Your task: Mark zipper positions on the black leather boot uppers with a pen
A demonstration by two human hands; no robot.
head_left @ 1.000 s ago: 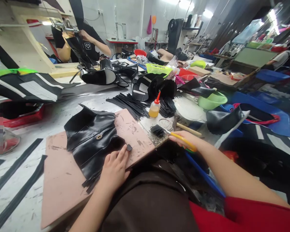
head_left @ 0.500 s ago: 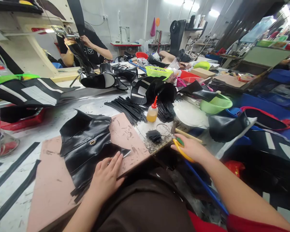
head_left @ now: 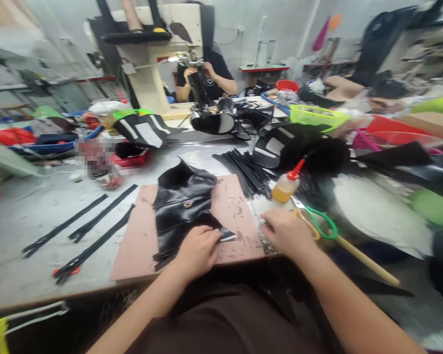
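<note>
A black leather boot upper point(head_left: 184, 196) with a small gold-rimmed eyelet lies on a pinkish board point(head_left: 239, 206). My left hand point(head_left: 199, 248) rests on its near edge, fingers bent together over the leather beside a white strip. My right hand point(head_left: 290, 231), blurred, is low at the board's right edge; its fingers are turned down and what lies under them is hidden. Just beyond it lie scissors point(head_left: 323, 223) with green and yellow handles, apart from the palm as far as I can see. A glue bottle point(head_left: 286, 187) with a red nozzle stands behind my right hand.
Several black zippers point(head_left: 99, 236) lie on the table at left. Black strips point(head_left: 243, 169) are heaped behind the board. A wooden handle point(head_left: 369, 260) and white sheets point(head_left: 376, 211) lie at right. Across the table, a person point(head_left: 210, 73) works at a sewing machine point(head_left: 157, 64).
My right hand has let go of the scissors, which now lie on the table, and has moved in beside the board. My left fingers have bent more. The view has swung left.
</note>
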